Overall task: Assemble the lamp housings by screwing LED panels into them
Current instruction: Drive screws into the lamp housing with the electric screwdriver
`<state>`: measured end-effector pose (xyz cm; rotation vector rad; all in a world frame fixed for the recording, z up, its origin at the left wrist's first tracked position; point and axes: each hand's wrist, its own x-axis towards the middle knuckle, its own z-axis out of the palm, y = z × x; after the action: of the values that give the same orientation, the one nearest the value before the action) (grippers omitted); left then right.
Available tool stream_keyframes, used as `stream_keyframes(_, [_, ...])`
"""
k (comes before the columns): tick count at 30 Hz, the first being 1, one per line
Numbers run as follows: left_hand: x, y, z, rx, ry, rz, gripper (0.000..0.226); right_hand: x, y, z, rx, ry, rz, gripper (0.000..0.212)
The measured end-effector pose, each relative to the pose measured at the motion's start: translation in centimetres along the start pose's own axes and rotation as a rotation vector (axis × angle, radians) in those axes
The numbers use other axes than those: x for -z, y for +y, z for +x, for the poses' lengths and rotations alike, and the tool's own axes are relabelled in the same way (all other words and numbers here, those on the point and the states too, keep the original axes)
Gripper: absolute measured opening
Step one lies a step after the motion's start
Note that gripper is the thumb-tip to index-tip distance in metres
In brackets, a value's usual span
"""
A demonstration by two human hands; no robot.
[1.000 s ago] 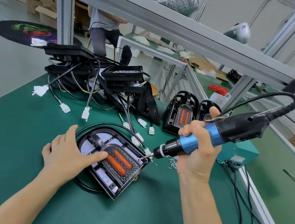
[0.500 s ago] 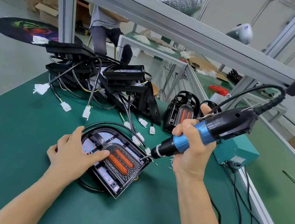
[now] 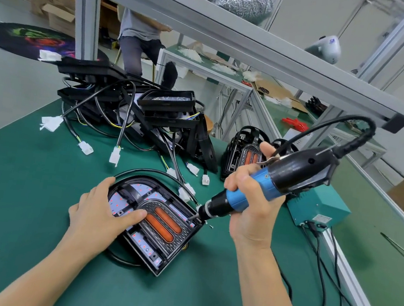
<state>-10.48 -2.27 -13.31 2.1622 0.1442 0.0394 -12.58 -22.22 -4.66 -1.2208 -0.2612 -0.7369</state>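
Note:
A black D-shaped lamp housing [image 3: 159, 256] lies flat on the green table [image 3: 15, 194], with a white LED panel [image 3: 125, 202] and two orange strips inside it. My left hand [image 3: 103, 214] rests flat on the housing's left side, its thumb lying across the panel. My right hand [image 3: 250, 203] grips a blue and black electric screwdriver [image 3: 275, 181]. The screwdriver's bit touches the housing's right corner [image 3: 194, 218]. A few loose screws [image 3: 210, 225] lie beside that corner.
A pile of black housings with cables and white connectors [image 3: 134, 117] fills the table's back. Two finished lamps [image 3: 243, 155] stand behind my right hand. A teal power box [image 3: 320, 211] and its cables sit at the right edge. A person sits beyond.
My left hand has slid further onto the housing. The screwdriver tip stays on the right corner while my right hand and the tool shift slightly left.

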Motion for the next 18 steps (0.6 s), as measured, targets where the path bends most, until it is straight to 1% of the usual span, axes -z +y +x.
stream_keyframes(4, [-0.1, -0.2, 0.0, -0.013, 0.001, -0.011, 0.086, 0.5, -0.2, 0.0, 0.001, 0.052, 0.002, 0.047])
stream_keyframes(9, [-0.2, -0.3, 0.2, -0.019, 0.008, -0.039, 0.087, 0.2, -0.3, 0.0, 0.001, -0.016, -0.003, 0.047])
stream_keyframes(13, [-0.6, -0.7, 0.3, -0.011, -0.011, -0.159, 0.09, 0.1, -0.1, 0.0, -0.021, -0.052, 0.003, 0.048])
stream_keyframes(18, [-1.2, -0.4, 0.5, -0.063, -0.029, -0.357, 0.093, 1.0, -0.2, 0.4, -0.091, -0.084, -0.005, 0.048])
